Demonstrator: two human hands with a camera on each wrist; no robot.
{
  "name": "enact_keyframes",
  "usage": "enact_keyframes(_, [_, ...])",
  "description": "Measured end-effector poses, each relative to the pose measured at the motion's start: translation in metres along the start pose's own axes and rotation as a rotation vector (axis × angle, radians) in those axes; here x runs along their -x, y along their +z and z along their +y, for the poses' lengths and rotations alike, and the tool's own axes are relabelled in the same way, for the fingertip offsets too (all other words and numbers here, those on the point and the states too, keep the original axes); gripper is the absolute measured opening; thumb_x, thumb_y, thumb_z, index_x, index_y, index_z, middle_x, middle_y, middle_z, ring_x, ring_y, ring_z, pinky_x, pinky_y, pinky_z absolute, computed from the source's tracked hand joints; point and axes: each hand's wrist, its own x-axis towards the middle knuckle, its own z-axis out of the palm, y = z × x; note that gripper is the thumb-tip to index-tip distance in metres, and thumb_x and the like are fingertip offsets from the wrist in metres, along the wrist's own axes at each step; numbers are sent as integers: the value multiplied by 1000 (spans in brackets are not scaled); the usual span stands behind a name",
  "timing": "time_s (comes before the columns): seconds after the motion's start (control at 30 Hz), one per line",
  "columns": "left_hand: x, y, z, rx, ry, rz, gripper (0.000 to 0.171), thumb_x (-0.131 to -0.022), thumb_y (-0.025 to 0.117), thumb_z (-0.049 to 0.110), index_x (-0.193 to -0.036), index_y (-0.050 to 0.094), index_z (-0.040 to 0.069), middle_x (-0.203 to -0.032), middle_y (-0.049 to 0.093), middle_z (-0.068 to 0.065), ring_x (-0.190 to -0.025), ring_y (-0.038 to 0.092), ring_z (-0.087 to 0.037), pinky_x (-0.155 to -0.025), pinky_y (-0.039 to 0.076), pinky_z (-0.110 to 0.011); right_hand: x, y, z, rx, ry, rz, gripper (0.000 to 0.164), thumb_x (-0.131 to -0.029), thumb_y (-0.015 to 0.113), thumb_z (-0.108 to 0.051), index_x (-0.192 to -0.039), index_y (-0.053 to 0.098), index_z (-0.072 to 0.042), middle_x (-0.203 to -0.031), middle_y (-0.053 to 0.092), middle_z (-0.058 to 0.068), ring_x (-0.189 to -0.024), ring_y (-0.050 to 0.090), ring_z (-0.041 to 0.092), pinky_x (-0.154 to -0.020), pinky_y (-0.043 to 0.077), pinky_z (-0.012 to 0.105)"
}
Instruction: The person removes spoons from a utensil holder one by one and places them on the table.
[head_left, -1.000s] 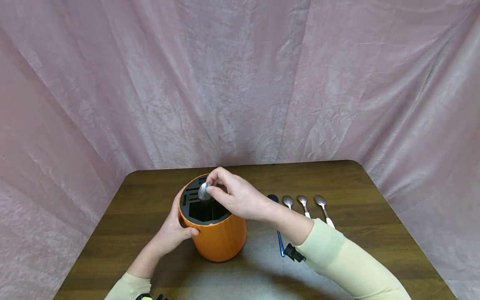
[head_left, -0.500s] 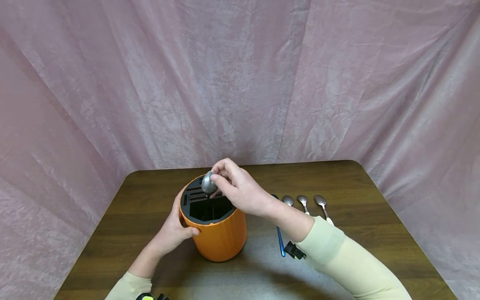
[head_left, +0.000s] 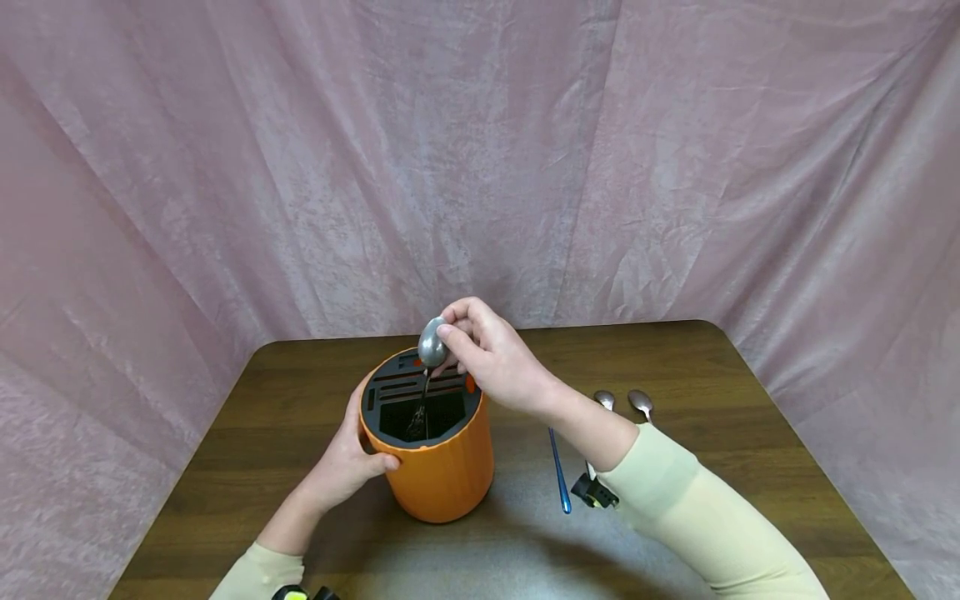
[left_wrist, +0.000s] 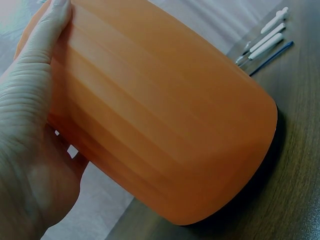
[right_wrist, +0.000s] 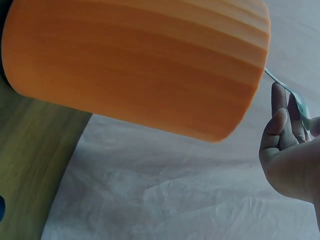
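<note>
An orange utensil holder (head_left: 441,483) with a dark slotted top (head_left: 397,387) stands on the table. My left hand (head_left: 347,457) grips its left side, the thumb lying on the front of the orange wall (left_wrist: 165,115). Above the top, my right hand (head_left: 498,358) pinches a metal spoon (head_left: 432,343) by its bowl, which points up. The spoon's thin shaft runs down toward the large opening; its lower end is hard to make out. In the right wrist view, the spoon (right_wrist: 300,105) shows between thumb and fingers beyond the holder's rim.
Right of the holder lie two spoon heads, a left one (head_left: 604,399) and a right one (head_left: 641,402), partly covered by my right arm. A blue handle (head_left: 559,475) lies nearer the holder. Several white handles (left_wrist: 267,45) show in the left wrist view. Pink curtain (head_left: 480,167) hangs behind.
My right hand has risen and shifted slightly right and back, lifting the spoon so that more of its shaft shows. My left hand and the holder have stayed in place.
</note>
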Motion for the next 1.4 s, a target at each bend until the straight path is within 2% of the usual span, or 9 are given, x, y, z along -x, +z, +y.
enact_keyframes(0.1, [0, 0, 0, 9, 3, 0, 114, -83, 82, 48, -164, 5, 26, -163, 24, -14, -143, 37, -26, -110, 40, -28, -1, -3, -3, 4, -6, 25, 19, -110, 49, -22, -120, 50, -7, -99, 70, 9, -88, 71, 35, -76, 52, 52])
enact_keyframes(0.33, [0, 1, 0, 35, 18, -8, 114, -83, 82, 45, -164, 4, 25, -164, 22, -14, -144, 36, -25, -110, 41, -30, -4, -16, -11, -17, -28, 55, 17, -111, 47, -19, -119, 48, -4, -98, 70, 13, -85, 73, 30, -72, 51, 35])
enact_keyframes(0.47, [-1, 1, 0, 33, 17, -4, 114, -83, 82, 46, -164, 5, 25, -164, 22, -14, -144, 35, -26, -110, 40, -30, -4, -26, -15, -10, -22, 80, 18, -111, 47, -20, -119, 48, -5, -98, 70, 13, -85, 73, 28, -74, 50, 34])
enact_keyframes(0.67, [0, 0, -1, 21, 2, -3, 114, -83, 82, 46, -164, 5, 26, -164, 22, -13, -144, 35, -25, -110, 40, -29, -5, -43, -22, -28, -18, 117, 19, -111, 47, -20, -120, 47, -4, -101, 68, 16, -87, 73, 35, -73, 50, 33])
enact_keyframes(0.87, [0, 0, -1, 39, 21, -14, 113, -85, 81, 44, -165, 4, 24, -164, 21, -14, -144, 36, -26, -108, 43, -32, -5, -62, -30, -43, -33, 170, 20, -110, 48, -19, -121, 47, -1, -101, 67, 18, -88, 71, 44, -71, 49, 32])
enact_keyframes(1.1, [0, 0, -1, 30, 10, -11, 112, -84, 81, 45, -164, 5, 26, -164, 22, -13, -143, 37, -26, -108, 44, -32, 1, -80, -32, -21, -16, 215, 21, -109, 50, -22, -119, 49, -4, -99, 68, 15, -83, 71, 29, -69, 47, 29])
enact_keyframes(1.4, [0, 1, -1, 52, 13, -14, 112, -85, 81, 44, -165, 4, 26, -164, 21, -14, -144, 35, -31, -107, 44, -34, 16, -110, -28, 53, 16, 270, 22, -109, 52, -24, -119, 50, -4, -98, 68, 12, -82, 71, 22, -71, 49, 29])
